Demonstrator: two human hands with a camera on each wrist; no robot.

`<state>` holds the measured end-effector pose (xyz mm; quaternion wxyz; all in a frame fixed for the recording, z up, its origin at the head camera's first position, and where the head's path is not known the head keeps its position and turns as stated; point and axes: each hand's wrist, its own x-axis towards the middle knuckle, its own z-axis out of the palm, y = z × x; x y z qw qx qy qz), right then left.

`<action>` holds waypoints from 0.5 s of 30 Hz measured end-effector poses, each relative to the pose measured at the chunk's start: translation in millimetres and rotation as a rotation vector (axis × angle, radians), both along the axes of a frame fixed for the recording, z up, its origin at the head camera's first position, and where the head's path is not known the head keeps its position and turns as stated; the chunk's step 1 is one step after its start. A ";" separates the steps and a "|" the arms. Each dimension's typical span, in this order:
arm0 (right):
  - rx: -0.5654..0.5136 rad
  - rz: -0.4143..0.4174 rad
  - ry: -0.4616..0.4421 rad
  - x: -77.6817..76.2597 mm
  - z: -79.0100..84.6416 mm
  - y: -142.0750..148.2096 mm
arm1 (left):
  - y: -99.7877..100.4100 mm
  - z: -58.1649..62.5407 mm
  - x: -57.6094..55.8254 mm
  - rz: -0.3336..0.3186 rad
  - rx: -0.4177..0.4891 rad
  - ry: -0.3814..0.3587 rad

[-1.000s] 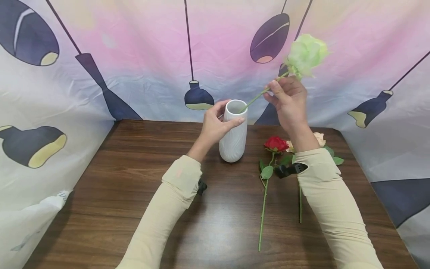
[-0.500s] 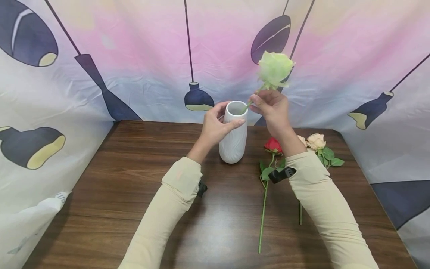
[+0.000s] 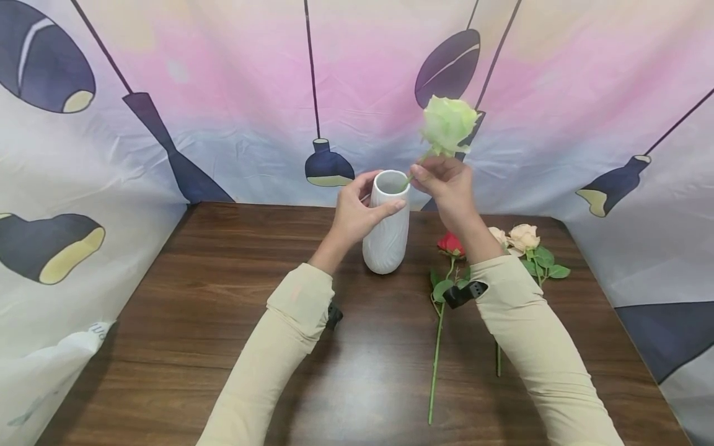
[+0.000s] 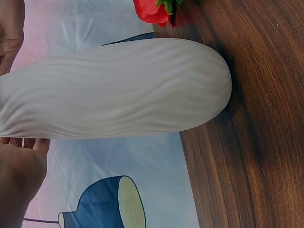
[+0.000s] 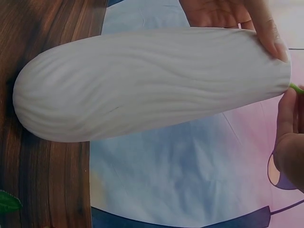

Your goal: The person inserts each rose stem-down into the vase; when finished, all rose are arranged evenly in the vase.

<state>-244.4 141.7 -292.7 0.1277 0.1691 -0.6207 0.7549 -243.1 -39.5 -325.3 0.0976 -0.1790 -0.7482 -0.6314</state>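
1 green rose, pinched by right grip, showing above it, left grip clasping white vase

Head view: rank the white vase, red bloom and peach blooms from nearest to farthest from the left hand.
1. White vase, gripped near its rim by the left hand.
2. Red bloom, to the right.
3. Peach blooms, farther right.

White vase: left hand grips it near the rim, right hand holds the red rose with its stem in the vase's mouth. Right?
Wrong rose. The head view shows the right hand holding the pale green rose, its stem in the mouth of the white vase; the red rose lies on the table. The left hand does grip the vase near the rim.
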 end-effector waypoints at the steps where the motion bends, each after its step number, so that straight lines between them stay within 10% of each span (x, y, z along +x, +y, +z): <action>1: 0.012 -0.002 0.004 0.3 -0.3 -0.2 | -0.2 -0.2 0.2 0.000 0.001 0.001; 15: 0.083 -0.018 0.009 -1.5 -3.8 2.9 | -0.2 -0.6 0.7 -0.007 0.008 0.004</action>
